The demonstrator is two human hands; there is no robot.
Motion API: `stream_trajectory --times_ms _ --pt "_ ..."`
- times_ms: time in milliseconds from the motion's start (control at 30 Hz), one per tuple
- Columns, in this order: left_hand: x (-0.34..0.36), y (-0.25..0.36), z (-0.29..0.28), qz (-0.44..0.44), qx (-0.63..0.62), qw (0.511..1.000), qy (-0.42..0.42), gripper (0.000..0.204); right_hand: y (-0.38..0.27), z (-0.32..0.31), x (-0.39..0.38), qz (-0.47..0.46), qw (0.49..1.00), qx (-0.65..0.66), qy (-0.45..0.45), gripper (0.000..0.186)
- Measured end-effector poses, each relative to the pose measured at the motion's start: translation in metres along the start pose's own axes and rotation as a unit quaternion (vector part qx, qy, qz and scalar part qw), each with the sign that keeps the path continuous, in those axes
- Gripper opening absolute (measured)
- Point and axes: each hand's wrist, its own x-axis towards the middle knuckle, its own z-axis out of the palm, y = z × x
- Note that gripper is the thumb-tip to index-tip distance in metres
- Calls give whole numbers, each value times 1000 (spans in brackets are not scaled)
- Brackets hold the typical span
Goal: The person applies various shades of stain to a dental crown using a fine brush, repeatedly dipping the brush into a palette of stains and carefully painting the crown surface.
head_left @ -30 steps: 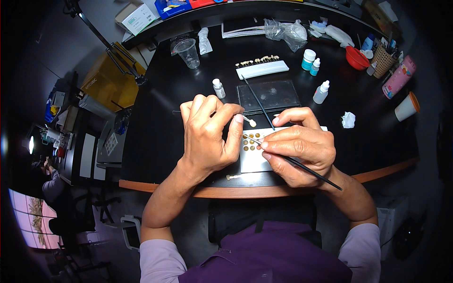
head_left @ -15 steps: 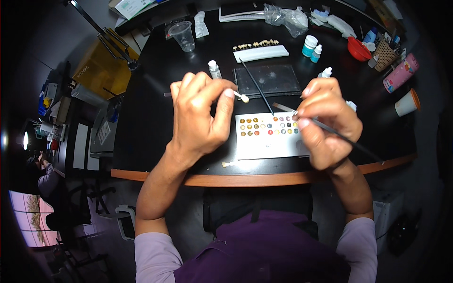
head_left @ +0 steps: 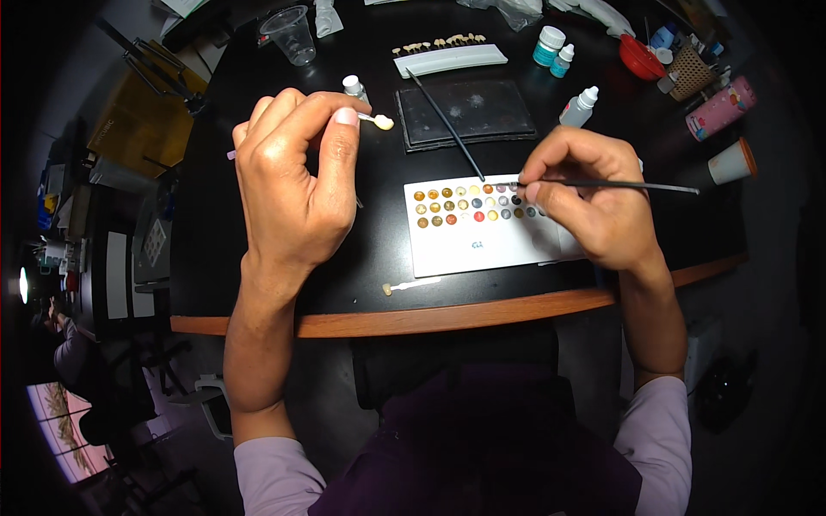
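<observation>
My left hand (head_left: pixel 292 176) is raised over the black table (head_left: pixel 215 258) and pinches a thin stick with a small cream tooth-shaped tab (head_left: pixel 384 122) at its tip. My right hand (head_left: pixel 585 202) grips a thin black brush (head_left: pixel 619 184) like a pen, its tip touching the upper right wells of a white palette (head_left: pixel 482 245) dotted with small round colour pots. A second black brush (head_left: pixel 446 124) lies slanted from a dark glass slab (head_left: pixel 469 112) down to the palette. Another cream tab on a stick (head_left: pixel 411 285) lies near the table's front edge.
A white holder with a row of tooth tabs (head_left: pixel 449 57) sits behind the slab. Small dropper bottles (head_left: pixel 580 106), teal jars (head_left: pixel 547 45), a clear plastic cup (head_left: pixel 291 34), a pink tube (head_left: pixel 721 107) and a paper cup (head_left: pixel 730 162) stand around. The wooden table edge (head_left: pixel 447 316) runs near me.
My left hand lifted off the palette and rose with the tab stick. My right hand shifted right, with the brush tip now at the palette's upper right wells.
</observation>
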Motion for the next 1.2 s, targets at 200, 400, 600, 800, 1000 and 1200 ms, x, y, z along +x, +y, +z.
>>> stream_trajectory --times_ms 200,400,600,800,1000,1200 --pt "1 0 3 26 26 999 -3 14 -1 28 -53 -17 995 -64 68 10" --pt "-1 2 6 49 -5 999 -19 13 11 58 -71 -90 981 -82 151 8" --pt "-2 5 5 43 -6 998 -38 12 10 72 -68 -73 969 -125 200 7" --pt "-2 5 5 55 -9 998 -37 12 13 72 -68 -69 969 -135 194 7" --pt "-2 5 -1 77 30 994 -64 24 14 72 -67 -83 968 -147 188 7" --pt "-3 4 -1 91 20 994 -57 24 14 74 -68 -77 968 -147 187 7"
